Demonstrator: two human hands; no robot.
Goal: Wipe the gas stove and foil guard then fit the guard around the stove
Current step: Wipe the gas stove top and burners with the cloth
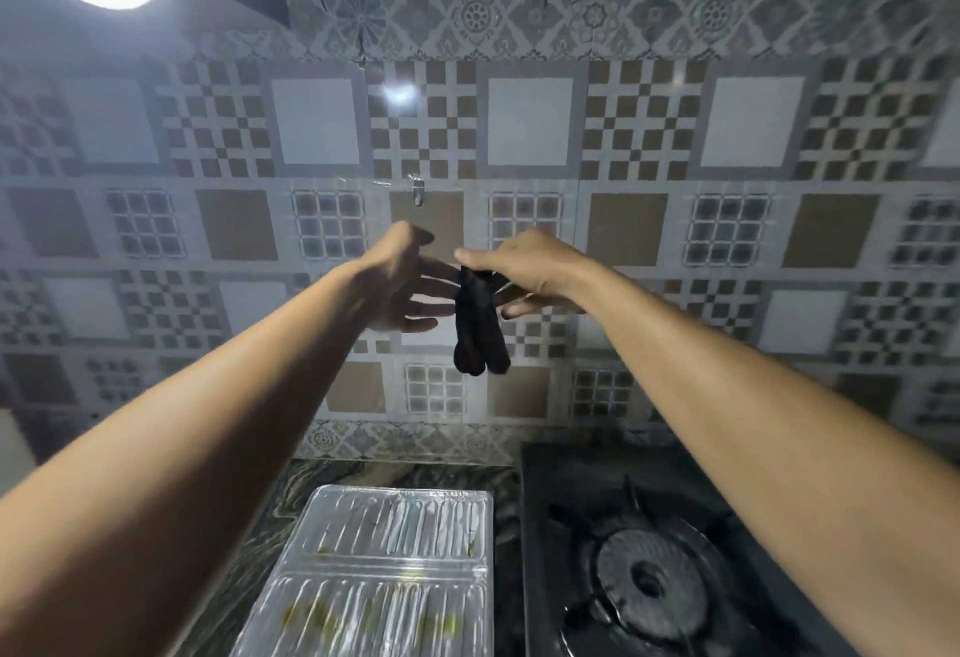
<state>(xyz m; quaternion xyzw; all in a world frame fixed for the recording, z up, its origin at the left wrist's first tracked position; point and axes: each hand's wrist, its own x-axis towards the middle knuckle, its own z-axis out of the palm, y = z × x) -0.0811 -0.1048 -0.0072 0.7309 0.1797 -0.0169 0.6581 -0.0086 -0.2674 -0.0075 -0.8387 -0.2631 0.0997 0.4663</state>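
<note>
you're pinching the dark cloth (480,326) in your right hand (524,269), left hand (400,287) spread open beside it; wiping the stove (649,563) looks next, so bring it down.

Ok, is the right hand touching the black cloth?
Touching. The head view shows the right hand pinching the top of the black cloth, which hangs down from its fingers in front of the tiled wall.

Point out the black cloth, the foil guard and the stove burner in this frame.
black cloth (480,329): head view, middle of the hanging folded part.
foil guard (384,573): head view, centre crease between its ribbed panels.
stove burner (649,581): head view, the round burner cap.
</note>
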